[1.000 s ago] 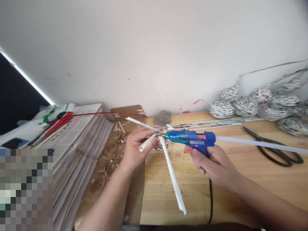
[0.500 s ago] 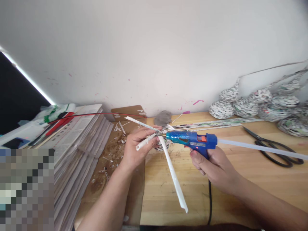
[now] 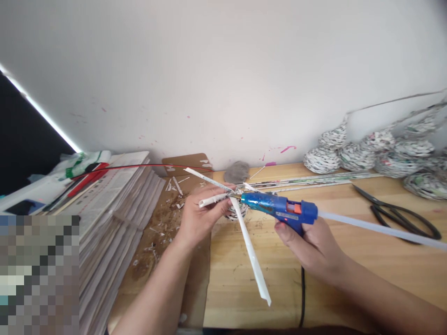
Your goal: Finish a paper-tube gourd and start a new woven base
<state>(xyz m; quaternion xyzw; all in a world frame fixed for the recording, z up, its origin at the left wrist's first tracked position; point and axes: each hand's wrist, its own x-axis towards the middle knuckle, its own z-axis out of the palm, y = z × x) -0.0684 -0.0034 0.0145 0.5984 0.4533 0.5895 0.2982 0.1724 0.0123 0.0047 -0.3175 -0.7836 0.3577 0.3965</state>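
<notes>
My right hand (image 3: 307, 246) grips a blue hot glue gun (image 3: 279, 207) by its handle, with a long glue stick (image 3: 377, 228) sticking out of its back. The gun's nozzle points left and meets the spot where several rolled paper tubes cross. My left hand (image 3: 204, 209) is closed around a small woven paper piece (image 3: 236, 211) at that crossing; much of the piece is hidden by the fingers and tubes. One white paper tube (image 3: 249, 251) slants down toward me, and another paper tube (image 3: 202, 178) reaches up to the left.
Black scissors (image 3: 401, 214) lie at the right, below several woven paper gourd shapes (image 3: 323, 159) by the wall. Long thin paper tubes (image 3: 314, 179) lie along the back. A tall paper stack (image 3: 129, 209) stands left, beside scrap-strewn cardboard (image 3: 164, 232). The gun's black cord (image 3: 302, 298) hangs toward me.
The glue gun's back end has dipped slightly, so its glue stick slopes down more to the right. My left hand and the paper tubes have barely shifted.
</notes>
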